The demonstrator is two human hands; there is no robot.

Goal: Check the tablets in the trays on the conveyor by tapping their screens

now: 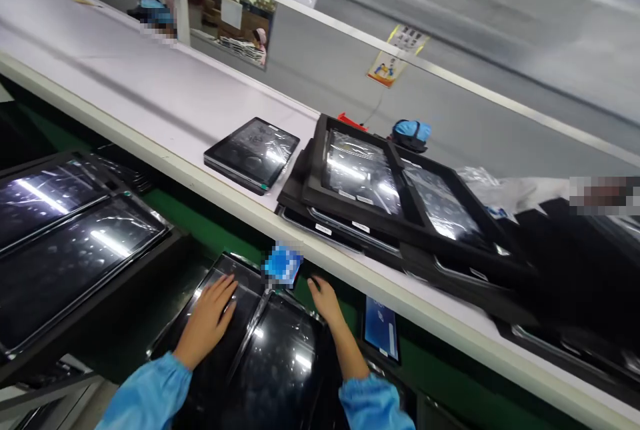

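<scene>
At far left a black tray of glossy screens [75, 243] sits on the lower green level, and just right of it the left hand [210, 317] lies flat with fingers spread on a dark, shiny panel tray [270, 357] — pressing, not gripping. The right hand [324, 298] curls over that tray's far edge, holding it; up on the white bench [150, 97] rest a wrapped tablet [253, 152] and, further right, stacked black trays [395, 197].
</scene>
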